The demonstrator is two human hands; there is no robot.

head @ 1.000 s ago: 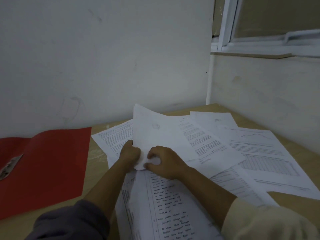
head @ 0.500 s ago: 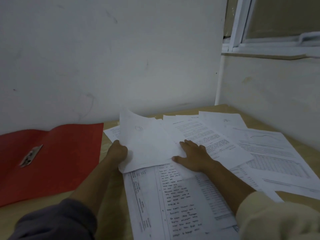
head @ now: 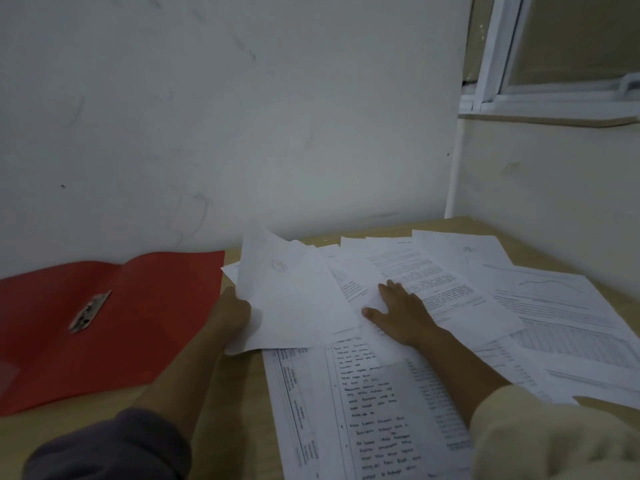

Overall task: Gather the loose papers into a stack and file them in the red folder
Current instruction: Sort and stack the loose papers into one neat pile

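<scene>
Your left hand point(head: 232, 313) grasps the lifted sheet point(head: 294, 299) by its left edge, though your fingers are tucked behind the paper and only the back of the hand shows. The sheet curls up off the table point(head: 41, 427), its far corner raised toward the wall, and it bears a faint round mark too dim to read. Your right hand point(head: 401, 313) lies flat with fingers straight, pressing on the loose papers point(head: 450, 289) just beside that sheet and holding nothing. The papers fan over the right half of the table, overlapping, and you cannot tell how many lie underneath. A handwritten page point(head: 374, 403) nearest you runs off the bottom edge, a chart page point(head: 554, 306) is cut off at the right, and your pale sleeve point(head: 554, 445) covers the near corner of the spread. The red folder point(head: 104, 323) lies open and flat at the left, just beside the papers, its left part out of frame and a metal fastener point(head: 90, 311) on its inner face; the print everywhere is blurred
</scene>
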